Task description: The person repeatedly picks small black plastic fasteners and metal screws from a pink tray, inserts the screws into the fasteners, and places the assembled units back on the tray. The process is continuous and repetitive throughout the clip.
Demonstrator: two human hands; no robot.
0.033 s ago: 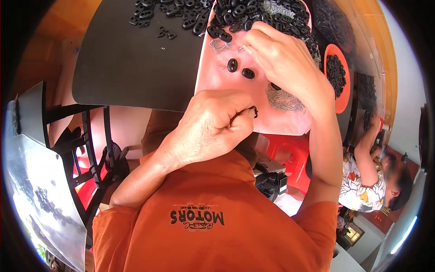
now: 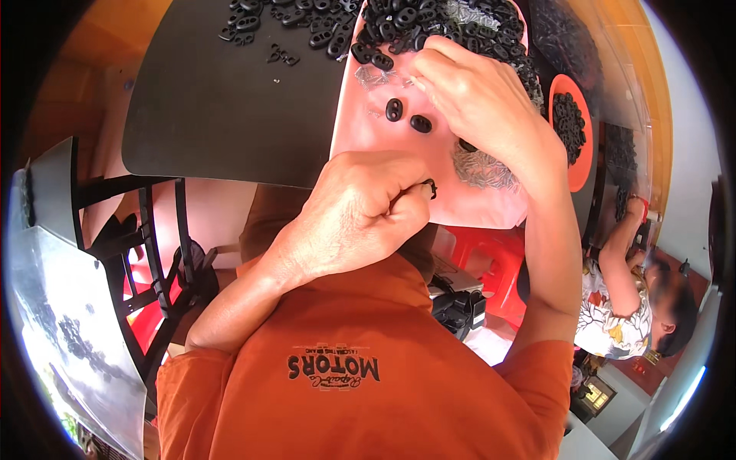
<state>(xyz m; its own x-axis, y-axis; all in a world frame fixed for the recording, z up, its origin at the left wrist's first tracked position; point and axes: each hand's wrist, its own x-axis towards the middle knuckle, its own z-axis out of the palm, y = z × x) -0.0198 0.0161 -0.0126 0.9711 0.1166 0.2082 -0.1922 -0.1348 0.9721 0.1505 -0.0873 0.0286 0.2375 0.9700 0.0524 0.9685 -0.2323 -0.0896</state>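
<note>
My left hand (image 2: 368, 211) is closed near the tray's near edge, pinching a small black plastic piece (image 2: 432, 188) that pokes out past the thumb and finger. Most of that piece is hidden. Over the pink tray (image 2: 356, 138), my right hand (image 2: 475, 92) has its fingers bent and drawn together; whatever their tips may hold is hidden. Beside those fingertips lie a few small metal springs (image 2: 373, 77). Two black oval two-hole cord locks, one upright (image 2: 394, 110) and one tilted (image 2: 420, 123), rest between my hands. A larger heap of springs (image 2: 484, 170) sits under my right wrist.
Many black cord lock parts (image 2: 391, 27) pile up at the tray's far end, and more (image 2: 310, 19) lie on the dark table (image 2: 230, 115). An orange bowl (image 2: 579, 169) of small black parts stands at right. Another person (image 2: 621, 307) sits farther right. A red stool (image 2: 498, 268) is below.
</note>
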